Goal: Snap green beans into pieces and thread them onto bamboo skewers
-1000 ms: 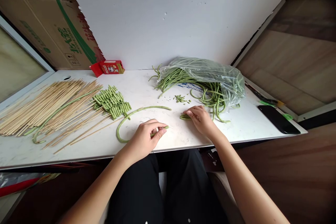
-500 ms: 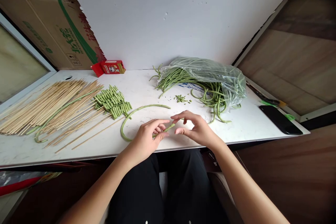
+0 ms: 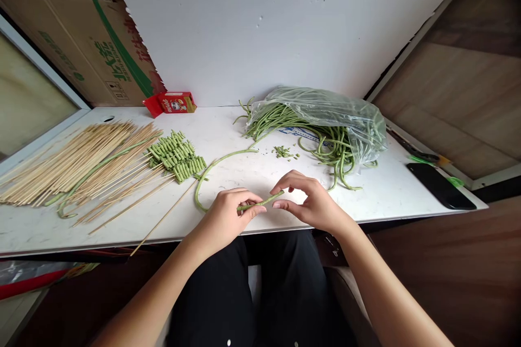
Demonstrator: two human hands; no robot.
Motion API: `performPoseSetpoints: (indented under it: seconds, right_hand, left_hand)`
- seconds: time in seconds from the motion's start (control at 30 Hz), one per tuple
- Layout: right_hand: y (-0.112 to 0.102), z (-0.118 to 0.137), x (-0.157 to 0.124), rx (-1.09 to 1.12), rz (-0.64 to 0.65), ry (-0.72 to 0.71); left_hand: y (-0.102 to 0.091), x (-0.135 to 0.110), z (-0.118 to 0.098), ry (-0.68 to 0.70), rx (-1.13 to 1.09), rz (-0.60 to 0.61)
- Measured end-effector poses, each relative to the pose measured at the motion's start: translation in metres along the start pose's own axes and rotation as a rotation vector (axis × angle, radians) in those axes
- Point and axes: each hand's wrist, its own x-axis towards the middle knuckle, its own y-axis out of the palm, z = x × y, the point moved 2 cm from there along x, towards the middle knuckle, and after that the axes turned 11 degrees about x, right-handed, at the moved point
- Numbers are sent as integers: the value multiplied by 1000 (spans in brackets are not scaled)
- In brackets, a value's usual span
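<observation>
At the near edge of a white surface [image 3: 240, 176], the person's left hand [image 3: 228, 214] has thumb and fingers pinched on a long green bean [image 3: 271, 199]. The gripped end points right, its long axis running nearly sideways and rising slightly to the right hand [image 3: 311, 200]. That hand's thumb and fingers are apart around the bean's tip; whether a fingertip touches it, I cannot tell. From the left hand's other side, the bean loops left and away across the surface.

A loose skewer [image 3: 163, 215] juts past the near edge at left. Beyond it, cut bean pieces [image 3: 175, 156] sit threaded in rows beside a spread of skewers [image 3: 77, 162]. Between these pieces and the right hand, the middle is open apart from the bean's loop. Farther back, small trimmings [image 3: 281, 151] lie before a clear bag [image 3: 321, 102] of whole beans, against a white panel [image 3: 260, 27].
</observation>
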Motion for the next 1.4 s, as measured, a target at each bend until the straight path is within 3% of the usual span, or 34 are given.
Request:
performPoseSetpoints:
  seconds: [0.3, 0.63, 0.83, 1.07, 1.4]
  right_hand:
    - [17, 3, 0, 4, 72, -21]
    - [18, -8, 0, 259, 184, 44]
    - [16, -9, 0, 352, 241, 67]
    - [15, 7, 0, 63, 53, -48]
    - [15, 25, -2, -72, 54, -50]
  left_hand:
    - [2, -3, -5, 52, 21, 68]
    - [2, -6, -11, 186, -7, 122]
    - [2, -8, -14, 181, -21, 163]
    - [-2, -5, -4, 81, 86, 83]
    - [-1, -4, -5, 167, 187, -23]
